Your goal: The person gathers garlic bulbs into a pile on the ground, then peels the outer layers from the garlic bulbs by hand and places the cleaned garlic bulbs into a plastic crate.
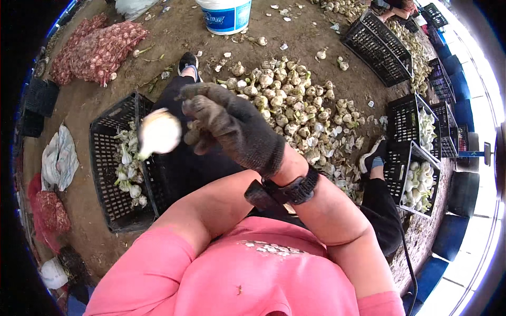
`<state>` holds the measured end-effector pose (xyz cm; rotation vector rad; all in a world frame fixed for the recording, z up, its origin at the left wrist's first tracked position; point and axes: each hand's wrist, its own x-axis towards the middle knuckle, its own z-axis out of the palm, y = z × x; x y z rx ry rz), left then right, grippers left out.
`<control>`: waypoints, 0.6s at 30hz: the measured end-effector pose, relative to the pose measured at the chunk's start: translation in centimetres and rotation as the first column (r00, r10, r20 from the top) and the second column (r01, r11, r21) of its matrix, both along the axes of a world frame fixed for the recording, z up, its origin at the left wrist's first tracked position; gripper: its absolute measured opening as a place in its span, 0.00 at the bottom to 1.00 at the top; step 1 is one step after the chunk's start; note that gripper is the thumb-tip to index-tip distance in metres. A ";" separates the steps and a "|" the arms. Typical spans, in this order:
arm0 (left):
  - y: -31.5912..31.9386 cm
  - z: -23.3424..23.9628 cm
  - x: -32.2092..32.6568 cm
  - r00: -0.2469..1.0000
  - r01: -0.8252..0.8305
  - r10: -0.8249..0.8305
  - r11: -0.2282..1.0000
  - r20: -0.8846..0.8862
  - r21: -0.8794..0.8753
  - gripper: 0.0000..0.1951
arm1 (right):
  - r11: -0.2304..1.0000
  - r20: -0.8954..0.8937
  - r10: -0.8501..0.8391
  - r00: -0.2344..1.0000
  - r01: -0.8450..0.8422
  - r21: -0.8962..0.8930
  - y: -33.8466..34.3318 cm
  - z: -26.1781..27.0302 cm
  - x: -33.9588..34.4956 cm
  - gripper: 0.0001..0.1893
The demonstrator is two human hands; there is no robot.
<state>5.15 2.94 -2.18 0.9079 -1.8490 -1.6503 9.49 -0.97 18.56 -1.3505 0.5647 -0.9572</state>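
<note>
My right hand (233, 122) wears a dark knit glove and reaches left across my body, its fingers bent. Just left of its fingertips is a pale, blurred garlic bulb (160, 132) with a short stem pointing down-left; whether the fingers touch it I cannot tell. My left forearm (221, 189) passes beneath the right wrist, and my left hand is hidden. Below the bulb, a black plastic crate (114, 213) holds several trimmed garlic bulbs (128, 173). Beyond the gloved hand, a large heap of garlic bulbs (288, 98) lies on the ground between my feet.
A white and blue bucket (227, 19) stands ahead. Red mesh sacks of garlic (102, 51) lie at upper left. An upright black crate (377, 47) and crates of pale garlic (419, 183) stand at right. Part of another person (395, 12) shows at top right.
</note>
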 end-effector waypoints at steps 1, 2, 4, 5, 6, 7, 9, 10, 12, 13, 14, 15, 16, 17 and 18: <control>0.6 -0.6 0.8 1.000 0.021 -0.020 0.999 0.021 -0.026 0.14 | 0.977 0.125 0.110 0.986 -0.130 0.171 0.0 0.0 0.9 0.19; 1.0 -1.3 1.2 0.998 0.040 -0.037 0.997 0.044 -0.070 0.14 | 0.993 -0.115 0.007 0.993 -0.020 -0.114 -1.7 -2.0 0.6 0.21; 1.1 -2.6 2.1 0.996 0.060 -0.045 0.975 0.074 -0.213 0.15 | 0.980 -0.293 -0.196 0.936 0.178 -0.088 -3.6 -6.0 -1.9 0.17; 0.8 -3.2 2.1 0.996 0.067 -0.045 0.951 0.080 -0.301 0.15 | 0.954 -0.479 -0.296 0.827 0.231 -0.190 -5.3 -8.7 -4.6 0.15; 0.5 -3.3 2.0 0.989 0.109 -0.061 0.914 0.133 -0.390 0.16 | 0.930 -0.495 -0.358 0.792 0.349 -0.115 -6.6 -11.6 -7.3 0.14; 0.2 -3.4 2.3 0.973 0.173 -0.087 0.891 0.215 -0.420 0.16 | 0.815 -0.357 -0.350 0.866 0.470 0.340 -6.6 -11.0 -8.5 0.14; -2.7 4.0 0.7 0.665 0.589 -0.472 0.808 0.579 -0.018 0.17 | 0.711 -0.520 -0.494 0.696 0.668 0.220 -7.6 -15.0 -14.6 0.14; -2.7 4.9 0.9 0.692 0.527 -0.438 0.850 0.574 0.012 0.15 | 0.745 -0.628 -0.469 0.621 0.660 0.096 -7.6 -17.2 -17.5 0.12; -2.8 4.1 1.6 0.690 0.565 -0.427 0.822 0.585 -0.067 0.19 | 0.794 -0.726 -0.473 0.499 0.599 -0.106 -7.0 -22.4 -19.6 0.12; -2.8 4.3 2.5 0.700 0.584 -0.415 0.801 0.581 -0.131 0.18 | 0.848 -0.779 -0.424 0.461 0.505 -0.163 -6.4 -22.3 -18.0 0.14; -2.0 2.8 2.6 0.736 0.549 -0.399 0.824 0.547 -0.137 0.18 | 0.893 -0.791 -0.345 0.505 0.435 -0.112 -5.5 -22.3 -16.1 0.15; -2.2 3.9 2.5 0.650 0.642 -0.496 0.763 0.575 -0.068 0.17 | 0.927 -0.797 -0.273 0.539 0.368 -0.068 -5.0 -21.6 -13.8 0.17; -2.3 4.5 2.6 0.606 0.689 -0.569 0.724 0.556 -0.009 0.16 | 0.946 -0.787 -0.308 0.534 0.258 -0.196 -4.7 -22.5 -12.4 0.18; -2.4 4.8 2.9 0.559 0.729 -0.636 0.683 0.532 0.050 0.15 | 0.939 -0.771 -0.339 0.539 0.136 -0.317 -4.5 -23.6 -11.0 0.19; -2.7 5.1 3.0 0.557 0.729 -0.640 0.682 0.528 0.058 0.15 | 0.938 -0.870 -0.273 0.412 -0.087 -0.336 -4.2 -24.0 -9.9 0.20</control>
